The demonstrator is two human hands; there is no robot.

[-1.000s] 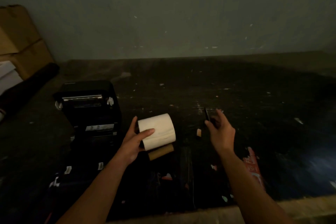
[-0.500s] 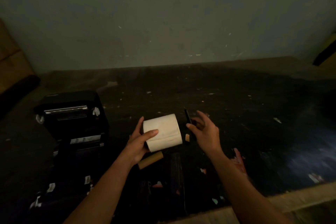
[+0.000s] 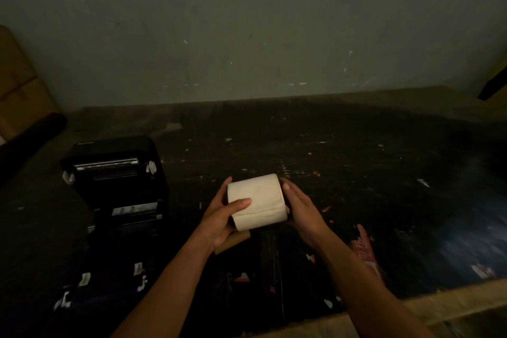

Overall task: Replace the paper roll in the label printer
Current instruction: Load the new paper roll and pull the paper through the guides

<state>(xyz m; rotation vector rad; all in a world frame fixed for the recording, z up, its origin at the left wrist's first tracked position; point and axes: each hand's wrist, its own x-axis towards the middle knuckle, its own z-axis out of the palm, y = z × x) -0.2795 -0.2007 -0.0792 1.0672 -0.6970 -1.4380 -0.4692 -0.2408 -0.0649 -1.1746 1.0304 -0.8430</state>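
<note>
One dark littered table [image 3: 356,173], bare wall [image 3: 247,22]

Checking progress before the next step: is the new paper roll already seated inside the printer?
No, the white paper roll is held between the left hand and right hand, right of the printer.

Cream-white paper roll [image 3: 256,202] at centre, black label printer [image 3: 118,181] at left with silver bar, black tabletop [image 3: 356,173] flecked with pale scraps, grey-green wall [image 3: 247,22] far, brown cardboard [image 3: 16,85] far left
</note>
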